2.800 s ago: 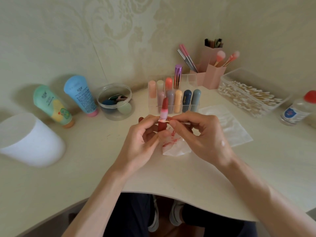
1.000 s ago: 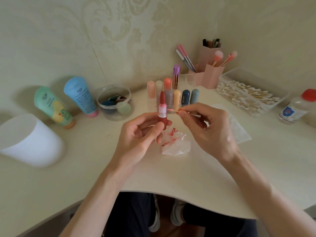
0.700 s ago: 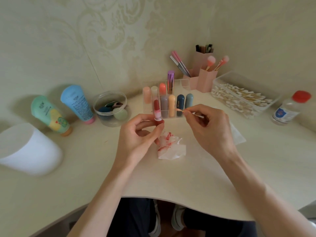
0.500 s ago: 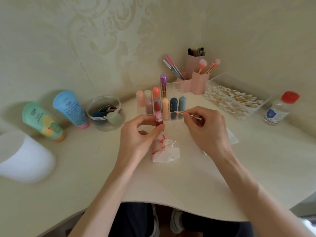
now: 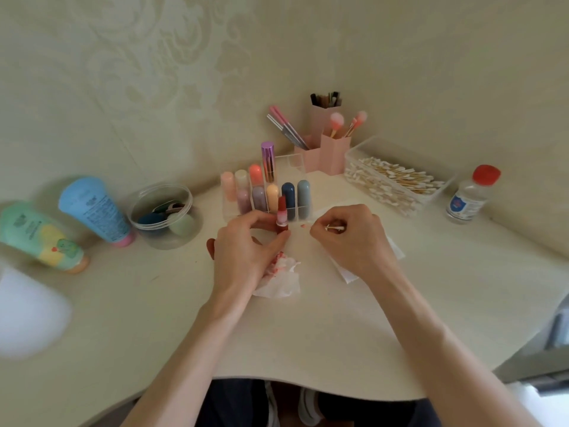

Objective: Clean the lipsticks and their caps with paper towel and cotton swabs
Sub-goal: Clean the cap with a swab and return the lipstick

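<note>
Within left grip (image 5: 243, 248), upright lipstick (image 5: 282, 215)

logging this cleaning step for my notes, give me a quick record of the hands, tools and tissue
left hand: grips the uncapped red lipstick with pink collar, upright
right hand: pinches a thin cotton swab, apart from the lipstick
paper towel: crumpled white, red-stained, on cream desk by left wrist
spare swabs: clear plastic box, far right
</note>
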Motion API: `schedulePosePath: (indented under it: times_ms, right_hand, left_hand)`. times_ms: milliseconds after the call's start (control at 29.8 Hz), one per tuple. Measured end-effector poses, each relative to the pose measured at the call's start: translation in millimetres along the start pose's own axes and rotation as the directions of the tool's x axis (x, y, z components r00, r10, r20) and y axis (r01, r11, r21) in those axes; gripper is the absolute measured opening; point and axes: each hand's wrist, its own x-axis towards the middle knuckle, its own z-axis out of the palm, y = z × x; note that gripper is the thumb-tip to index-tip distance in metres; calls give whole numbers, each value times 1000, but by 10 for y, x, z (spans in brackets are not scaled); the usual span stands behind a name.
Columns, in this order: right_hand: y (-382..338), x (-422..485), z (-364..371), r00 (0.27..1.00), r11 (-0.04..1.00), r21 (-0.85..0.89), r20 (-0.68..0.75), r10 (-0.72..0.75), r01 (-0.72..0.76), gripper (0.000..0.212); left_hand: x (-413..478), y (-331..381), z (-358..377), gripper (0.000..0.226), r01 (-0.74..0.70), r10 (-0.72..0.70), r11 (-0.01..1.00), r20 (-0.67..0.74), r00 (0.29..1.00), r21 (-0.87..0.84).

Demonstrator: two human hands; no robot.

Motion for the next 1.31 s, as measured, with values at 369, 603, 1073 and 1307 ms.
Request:
schedulePosePath:
  times_ms: [369, 603, 1073, 1307]
  right_hand:
    - [-6, -11, 26, 999, 1000, -6, 55, -2, 2, 9]
    - [8, -6, 33, 998, 1000, -26, 60, 1, 1, 10]
    - [-45, -72, 97, 968, 992, 53, 219, -127, 118, 14]
    - [-80, -130, 142, 889, 931, 177, 284, -358, 319, 11]
  left_hand:
    - [-2, -4, 22, 20, -12, 13, 997, -10, 1000, 78]
    - [-8, 9, 12, 22, -5, 5, 995, 1, 1000, 95]
    - [-262, -47, -631, 10, -245, 294, 927, -146, 945, 284]
    - [-260, -426, -854, 30, -277, 304, 843, 17, 952, 460]
